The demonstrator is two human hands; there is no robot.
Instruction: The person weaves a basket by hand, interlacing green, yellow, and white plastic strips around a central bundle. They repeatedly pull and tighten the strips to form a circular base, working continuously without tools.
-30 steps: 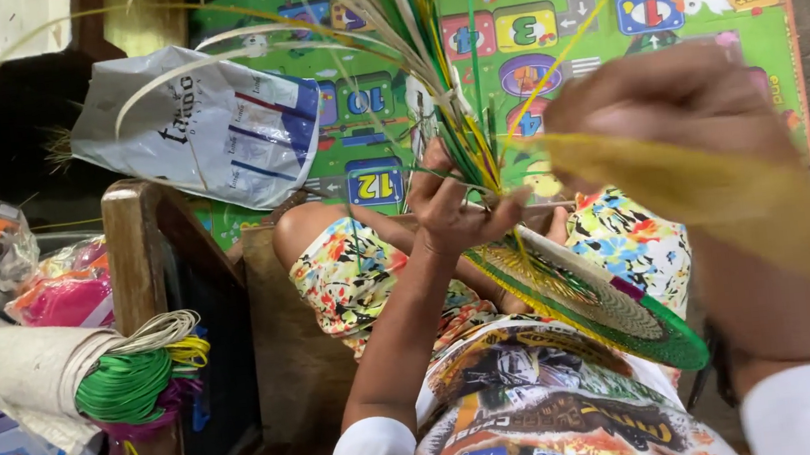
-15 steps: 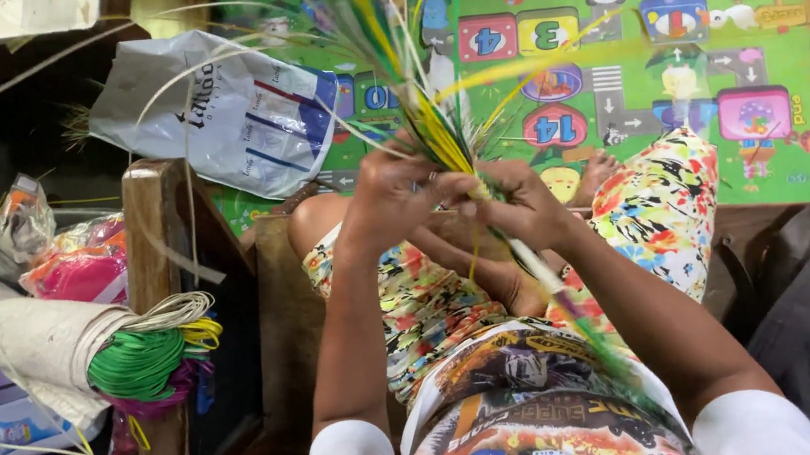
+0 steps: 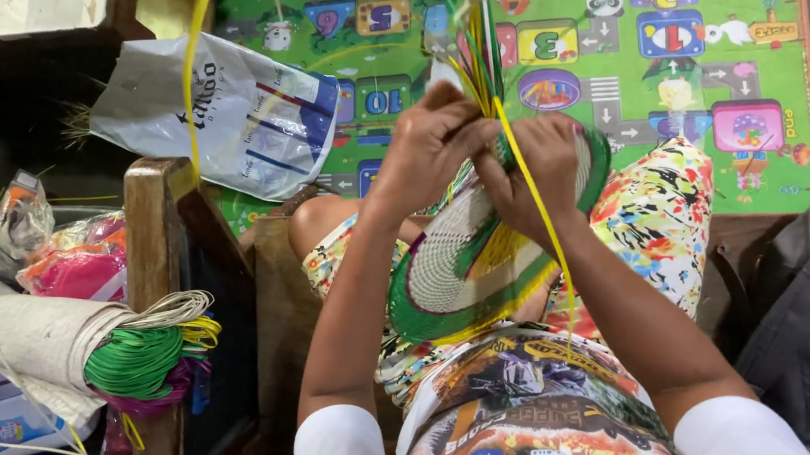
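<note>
Head view: looking down onto the lap, where both hands are meeting at the upper edge of a round woven piece.
Step in hand: weaving seems to be under way at the rim, with loose strands being worked into the disc.
Left hand (image 3: 431,144): curling closed at the 11 o'clock edge of the woven disc (image 3: 450,273), fingers pinching the bundle of strips where it meets the weave.
Right hand (image 3: 539,168): closing on the rim at about 1 o'clock, thumb and fingers pressing the strands against the disc.
Woven disc: resting tilted over the knees, showing pale rings in the middle and green and yellow bands toward the outside.
Strips (image 3: 478,39): green, yellow and pale strands are fanning upward toward 12 o'clock; one long yellow strip (image 3: 540,223) is trailing down across the right forearm.
Next move, as a judgement: feeding one strand through calls for a steady pinch by the other hand so the rim is not loosening.
Surroundings: coils of green cord (image 3: 143,360) are lying at 9 o'clock beside a wooden chair arm (image 3: 151,244); a plastic bag (image 3: 213,117) is lying on the play mat (image 3: 775,118) at 11 o'clock.
</note>
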